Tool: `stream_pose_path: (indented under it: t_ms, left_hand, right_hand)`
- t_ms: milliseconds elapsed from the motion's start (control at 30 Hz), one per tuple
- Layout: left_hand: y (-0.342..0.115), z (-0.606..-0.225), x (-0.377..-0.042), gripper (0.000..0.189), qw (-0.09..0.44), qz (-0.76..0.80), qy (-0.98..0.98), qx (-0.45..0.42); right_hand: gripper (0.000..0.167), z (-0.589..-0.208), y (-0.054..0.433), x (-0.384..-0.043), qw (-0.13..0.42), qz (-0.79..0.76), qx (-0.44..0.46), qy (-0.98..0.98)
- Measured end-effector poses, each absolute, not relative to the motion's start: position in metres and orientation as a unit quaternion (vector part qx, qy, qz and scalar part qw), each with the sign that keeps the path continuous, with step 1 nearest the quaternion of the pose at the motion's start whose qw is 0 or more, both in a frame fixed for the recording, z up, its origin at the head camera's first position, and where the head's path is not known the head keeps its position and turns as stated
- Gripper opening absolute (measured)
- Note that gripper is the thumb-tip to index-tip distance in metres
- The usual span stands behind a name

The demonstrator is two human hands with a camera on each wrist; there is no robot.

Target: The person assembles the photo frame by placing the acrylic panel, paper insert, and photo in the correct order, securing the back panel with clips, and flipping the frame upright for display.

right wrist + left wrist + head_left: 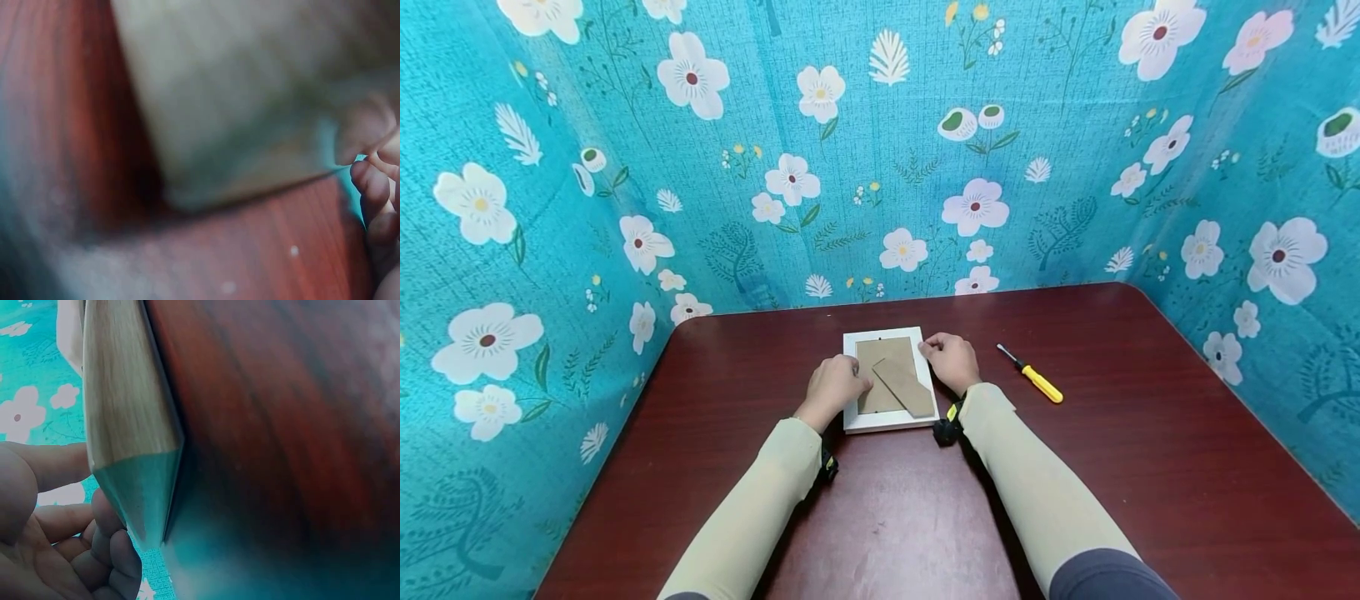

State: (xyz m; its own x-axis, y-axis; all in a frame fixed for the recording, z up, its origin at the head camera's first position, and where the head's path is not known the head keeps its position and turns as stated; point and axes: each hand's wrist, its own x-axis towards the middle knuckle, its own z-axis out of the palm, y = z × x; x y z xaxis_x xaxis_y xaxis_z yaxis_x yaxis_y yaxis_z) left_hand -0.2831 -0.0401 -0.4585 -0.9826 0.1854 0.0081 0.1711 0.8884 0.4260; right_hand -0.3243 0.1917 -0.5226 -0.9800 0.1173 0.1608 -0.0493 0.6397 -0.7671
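Observation:
A white picture frame (891, 425) lies back side up on the table, its brown backing board (868, 400) and slanted easel stand (901, 385) showing. At its left side, my left hand (835, 387) grips the edge, with the thumb over the backing board. In the left wrist view, that hand's curled fingers (115, 562) are against the frame's side (131, 381). My right hand (953, 360) holds the right edge near the far corner. The right wrist view shows the frame (250, 94) blurred, with fingertips (369, 184) at its edge.
A screwdriver (1037, 379) with a yellow handle lies to the right of the right hand on the dark red-brown table (700, 467). Teal flowered cloth (865, 167) surrounds the table at the back and both sides.

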Motion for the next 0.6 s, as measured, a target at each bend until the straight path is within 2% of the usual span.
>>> stream_pose_path:
  t_ms: [233,400,533,600]
  left_hand:
    - [-0.04,-0.4575,-0.2833,0.032,0.021,0.22,0.971,0.088]
    - [-0.0399,-0.4573,-0.2855,0.02,0.02,0.213,0.972,0.1]
    - [-0.0381,-0.4546,-0.287,0.042,0.017,0.213,0.967,0.136]
    - [-0.0364,-0.4528,-0.2873,0.044,0.02,0.216,0.963,0.16]
  right_hand:
    - [0.022,-0.5214,0.1909,-0.3229,0.103,0.418,-0.021,-0.902]
    - [0.022,-0.5201,0.1903,-0.3223,0.1,0.421,-0.025,-0.901]
    - [0.022,-0.5198,0.19,-0.3223,0.102,0.421,-0.026,-0.901]
    - [0.022,-0.5201,0.1899,-0.3225,0.102,0.421,-0.026,-0.901]
